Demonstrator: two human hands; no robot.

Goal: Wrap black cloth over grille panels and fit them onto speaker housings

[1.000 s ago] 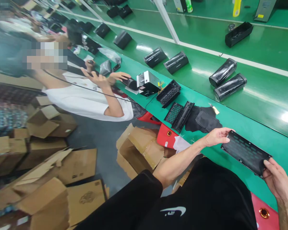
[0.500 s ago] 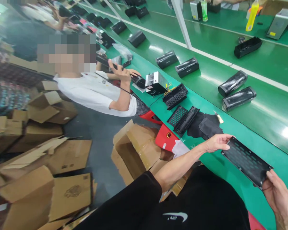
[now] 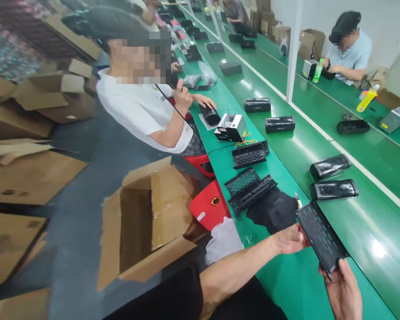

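Note:
A black perforated panel [image 3: 322,238], with rows of slots and raised rims, is held up above the green bench. My left hand [image 3: 291,239] is closed on its near left end, some fingers hidden behind it. At the lower right end my right hand [image 3: 342,284] grips it, thumb on the rim and fingers underneath. Left of the panel lies a pile of black cloth sheets [image 3: 275,211]. Beside the pile rest a black slotted shell [image 3: 252,195] and another mesh panel [image 3: 242,181] on the bench.
Black cylindrical speakers [image 3: 334,190] lie on the green conveyor [image 3: 370,240]. A white-and-black device [image 3: 230,128] with yellow wires stands farther up the bench. A co-worker in a white shirt [image 3: 136,106] sits there. An open cardboard box [image 3: 136,222] and a red stool [image 3: 210,206] stand left.
The view has swung, bringing a person across the conveyor into sight. The panel is turned more steeply, with both hands still on it. The co-worker's hand now rests on a black speaker.

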